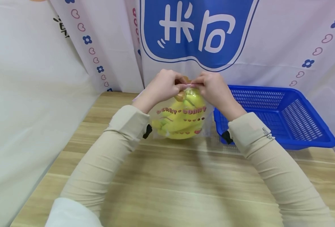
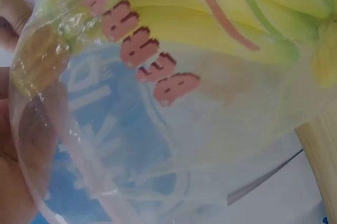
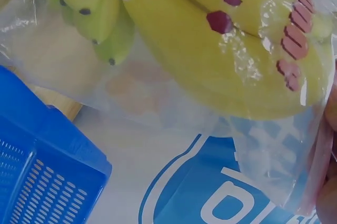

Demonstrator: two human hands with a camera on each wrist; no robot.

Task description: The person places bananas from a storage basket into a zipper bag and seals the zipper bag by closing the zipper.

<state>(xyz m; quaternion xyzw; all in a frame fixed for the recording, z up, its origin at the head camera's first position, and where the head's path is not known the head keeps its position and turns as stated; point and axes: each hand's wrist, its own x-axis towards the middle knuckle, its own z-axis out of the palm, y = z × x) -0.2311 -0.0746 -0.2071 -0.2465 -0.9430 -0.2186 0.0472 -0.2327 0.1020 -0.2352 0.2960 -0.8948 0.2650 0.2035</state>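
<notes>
A clear plastic bag with pink printed letters stands upright on the table. Yellow bananas fill it, some with greenish tips, and an orange-brown item lies near the bag's mouth. My left hand pinches the pink-edged top of the bag between thumb and fingers. Close beside it, my right hand pinches the same edge. In the left wrist view only part of the left hand shows, at the left edge. The right wrist view catches the right hand's fingers at the pink strip.
To the right of the bag sits a blue perforated plastic basket on the wood-grain table. Behind hangs a white cloth with a blue printed sign. Another white sheet borders the table on the left.
</notes>
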